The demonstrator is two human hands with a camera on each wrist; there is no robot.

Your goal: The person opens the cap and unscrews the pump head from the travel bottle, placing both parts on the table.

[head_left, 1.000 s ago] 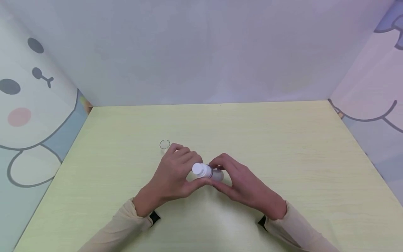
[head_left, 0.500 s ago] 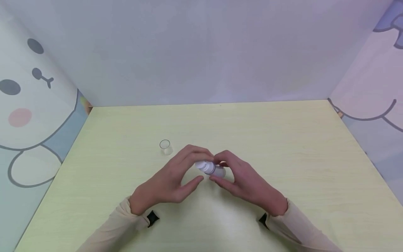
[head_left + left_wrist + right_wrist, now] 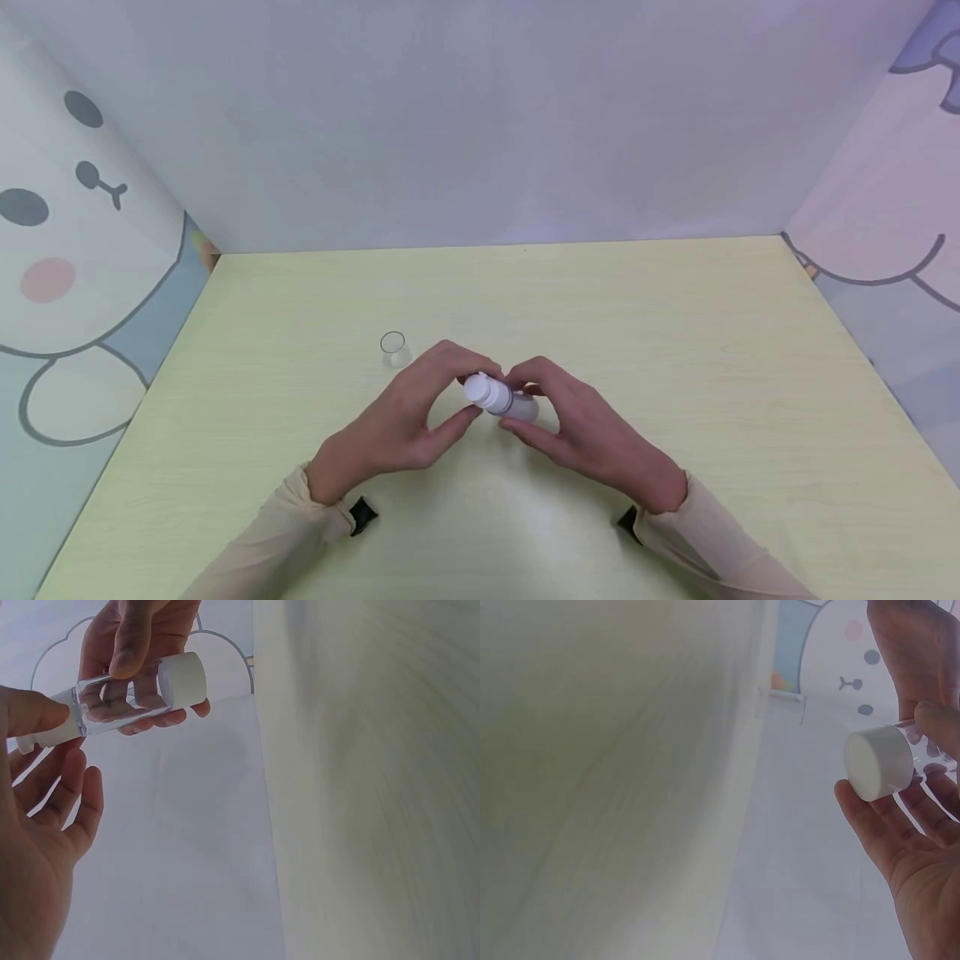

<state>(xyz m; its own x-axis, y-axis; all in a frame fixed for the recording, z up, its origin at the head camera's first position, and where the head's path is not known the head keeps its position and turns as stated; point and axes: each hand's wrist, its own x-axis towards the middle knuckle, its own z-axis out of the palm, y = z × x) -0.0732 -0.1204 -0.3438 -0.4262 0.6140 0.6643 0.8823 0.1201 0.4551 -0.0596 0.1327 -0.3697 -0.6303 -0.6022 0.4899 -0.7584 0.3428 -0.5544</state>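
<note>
Bottle [image 3: 501,398] in both hands, held clear of the bench [image 3: 675,350] between the person's wrists: it lies tilted, its white top [image 3: 478,389] toward the left and its clear body [image 3: 124,705] running right to a white base [image 3: 877,761].

At the far left stands a pale blue panel [image 3: 56,400] printed with a white cartoon animal [image 3: 97,242]; it has dark eyes and a pink cheek. Next, on the bench, a small clear glass [image 3: 398,357] with a dark rim stands just beyond the left hand [image 3: 401,421] and apart from it. A cream sleeve covers that forearm, and a dark piece [image 3: 363,516] sits at its cuff. The left hand's grip is narrow, thumb and forefinger pinching the bottle at its white top; in the left wrist view its other fingers are spread and slightly bent below.

Right of this, the right hand [image 3: 588,433] has its grip round the clear body, the thumb on one side and the fingers on the other, near the white base. Its sleeve [image 3: 720,542] is cream too, with another dark piece at the cuff. Farthest right is a second printed panel [image 3: 885,192], and a plain pale wall [image 3: 487,125] closes the back.
</note>
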